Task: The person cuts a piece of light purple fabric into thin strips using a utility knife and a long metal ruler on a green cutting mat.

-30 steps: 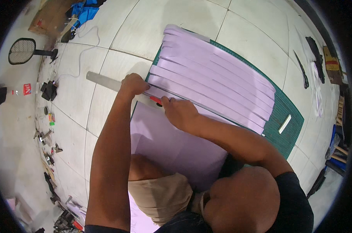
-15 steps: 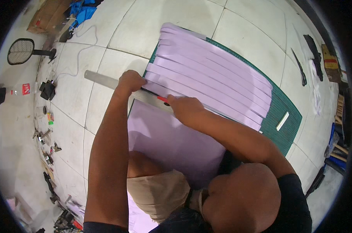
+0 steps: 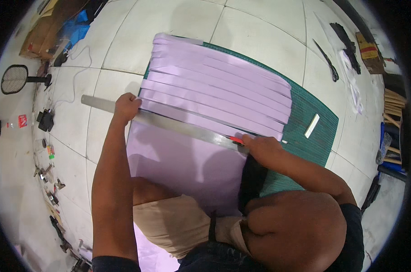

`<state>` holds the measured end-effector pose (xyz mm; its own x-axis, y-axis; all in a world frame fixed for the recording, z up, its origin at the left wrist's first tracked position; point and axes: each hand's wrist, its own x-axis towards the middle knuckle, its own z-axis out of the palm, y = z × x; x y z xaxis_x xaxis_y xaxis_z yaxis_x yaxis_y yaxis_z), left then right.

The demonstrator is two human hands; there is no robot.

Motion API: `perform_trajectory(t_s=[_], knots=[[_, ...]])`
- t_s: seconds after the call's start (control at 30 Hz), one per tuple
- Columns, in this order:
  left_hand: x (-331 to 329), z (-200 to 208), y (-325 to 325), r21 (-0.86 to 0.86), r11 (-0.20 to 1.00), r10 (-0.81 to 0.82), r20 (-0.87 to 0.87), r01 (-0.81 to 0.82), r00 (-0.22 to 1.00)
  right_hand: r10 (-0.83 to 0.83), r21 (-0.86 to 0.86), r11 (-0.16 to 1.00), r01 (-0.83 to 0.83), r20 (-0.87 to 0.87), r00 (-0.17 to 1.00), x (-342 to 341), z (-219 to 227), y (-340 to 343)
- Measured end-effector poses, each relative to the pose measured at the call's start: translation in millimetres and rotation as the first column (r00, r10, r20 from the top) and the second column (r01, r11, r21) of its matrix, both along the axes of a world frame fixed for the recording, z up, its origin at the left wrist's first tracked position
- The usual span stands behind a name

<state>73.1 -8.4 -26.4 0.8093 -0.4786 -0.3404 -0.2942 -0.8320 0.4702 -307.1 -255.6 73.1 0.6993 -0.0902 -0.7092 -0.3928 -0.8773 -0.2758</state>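
Observation:
A long metal ruler (image 3: 182, 128) lies slantwise across a lilac sheet (image 3: 169, 156), its left end sticking out past the cutting mat. My left hand (image 3: 127, 109) is closed over the ruler near that end, at the sheet's left edge. In my right hand (image 3: 265, 149) is a red utility knife (image 3: 236, 140), held at the ruler's right end; its blade tip is too small to make out. Beyond the ruler, several lilac strips (image 3: 219, 81) lie side by side on the green cutting mat (image 3: 321, 106), with a narrow dark gap along the ruler's far side.
A white bar (image 3: 312, 126) rests on the mat's right part. Scissors (image 3: 328, 63) lie on the tiled floor at the far right. An electric swatter (image 3: 16, 79) and a black adapter (image 3: 45, 120) are on the left. My bent knee (image 3: 296, 226) fills the near right.
My right hand has drawn the knife rightward along the ruler, from near my left hand to its right end. My left hand stays on the ruler. The whole view has shifted somewhat.

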Motion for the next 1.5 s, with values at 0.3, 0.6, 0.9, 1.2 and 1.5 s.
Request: perform_trajectory(t_s=[0.3, 0.6, 0.9, 1.2, 1.5], knots=[[-9, -11, 12, -0.043, 0.991, -0.111, 0.230, 0.124, 0.967, -0.057, -0.168, 0.986, 0.018, -0.228, 0.972, -149, 12, -59], [-20, -6, 12, -0.072, 0.994, -0.071, 0.207, 0.087, 0.976, -0.063, -0.278, 0.961, -0.003, -0.230, 0.971, -194, 30, -89], [-21, -10, 11, -0.050, 0.990, -0.110, 0.305, 0.131, 0.946, -0.741, 0.089, 0.605, 0.791, 0.428, 0.518, -144, -44, -26], [-30, -5, 20, -0.230, 0.966, -0.045, 0.299, 0.118, 0.953, -0.824, 0.185, 0.420, 0.888, 0.489, 0.288, -98, -73, 9], [-33, 1, 26, -0.370, 0.926, 0.013, 0.247, 0.081, 0.969, -0.846, 0.322, 0.429, 0.844, 0.471, 0.251, -100, -86, 12]])
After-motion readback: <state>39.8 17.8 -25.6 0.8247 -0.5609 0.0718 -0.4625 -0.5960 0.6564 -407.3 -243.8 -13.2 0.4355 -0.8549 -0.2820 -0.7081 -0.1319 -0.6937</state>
